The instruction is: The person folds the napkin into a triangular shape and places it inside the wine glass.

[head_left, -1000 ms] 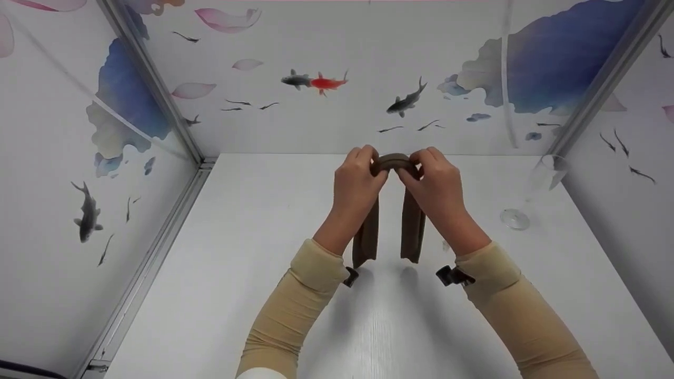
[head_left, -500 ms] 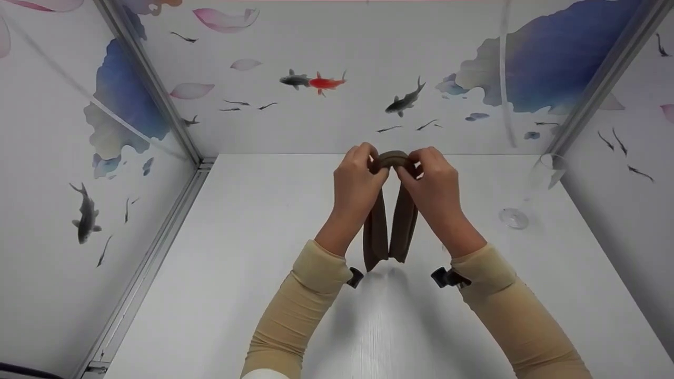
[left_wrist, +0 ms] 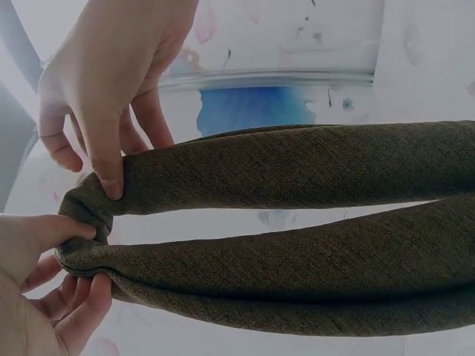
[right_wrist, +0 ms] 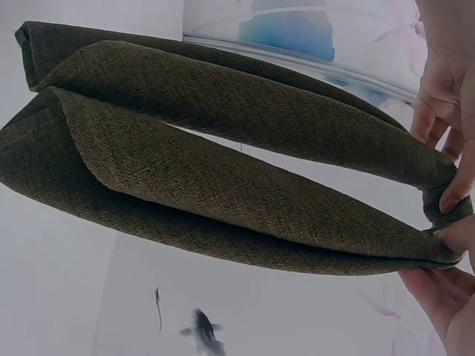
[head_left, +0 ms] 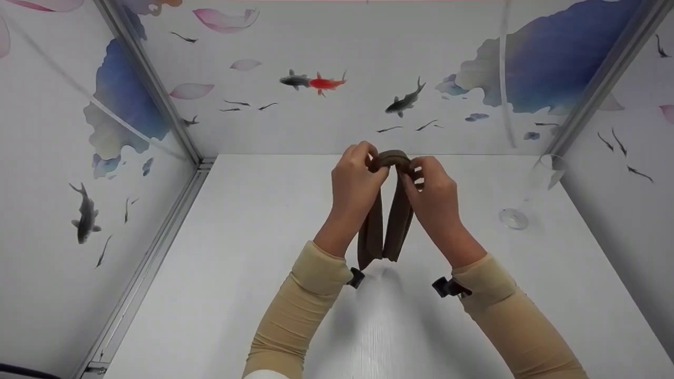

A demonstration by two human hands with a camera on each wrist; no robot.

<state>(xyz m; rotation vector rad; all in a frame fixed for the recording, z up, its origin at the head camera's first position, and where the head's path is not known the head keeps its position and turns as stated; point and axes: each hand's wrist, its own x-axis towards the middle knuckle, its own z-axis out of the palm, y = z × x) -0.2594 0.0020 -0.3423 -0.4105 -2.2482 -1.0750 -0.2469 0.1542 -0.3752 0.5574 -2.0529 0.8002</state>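
Head view: we see a brown woven cloth (head_left: 398, 226), folded into a long strip and bent at the middle, held up over the white surface (head_left: 253, 237) near its back edge. Left hand (head_left: 355, 176) pinches the left side of the bend, right hand (head_left: 436, 184) the right side; both grasping, neither released. The two lengths hang side by side toward us, narrow gap between, lower ends near each other. Tan sleeves (head_left: 297, 300) on both arms, a black device (head_left: 450, 288) at each wrist. Clear stemmed glass (head_left: 514, 219) on the right, well apart from the cloth. White back panel (head_left: 337, 31) behind, printed with fish and a blue leaf.

Left wrist view: we get the bend at the left, left hand below with its thumb on the cloth, right hand above with a fingertip pressed on the upper length. Gap between lengths shows clearly.

Right wrist view: we find both hands at the bend on the right; layered, folded ends at the left. Left fingers partly hidden.
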